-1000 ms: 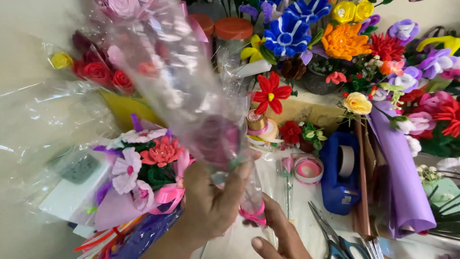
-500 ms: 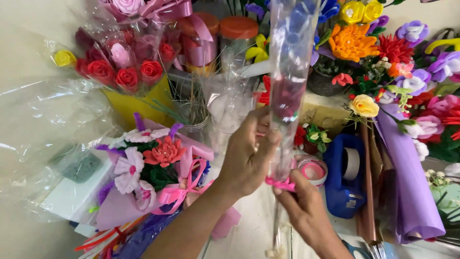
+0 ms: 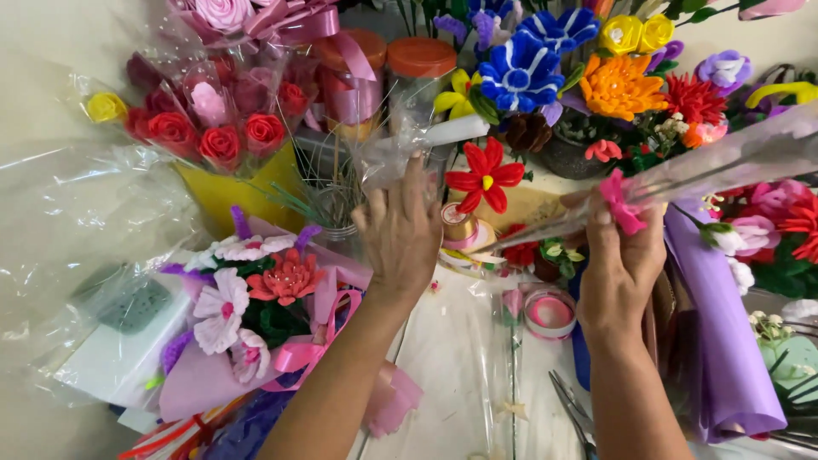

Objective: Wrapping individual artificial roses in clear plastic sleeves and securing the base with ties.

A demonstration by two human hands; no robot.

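Two hands are busy: your right hand [image 3: 626, 255] pinches the cellophane-wrapped flower [image 3: 724, 166] at its pink bow [image 3: 620, 204], so wrapping looks done. Farther off, your left hand [image 3: 400, 234] reaches open-fingered toward loose cellophane [image 3: 400, 145] by the jars [image 3: 422, 64].

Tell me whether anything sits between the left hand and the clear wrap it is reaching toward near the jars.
Nothing visible does. The left hand has its fingertips right at the crumpled clear wrap in front of the orange-lidded jars. The right hand is apart, holding a wrapped flower stem with a pink bow.
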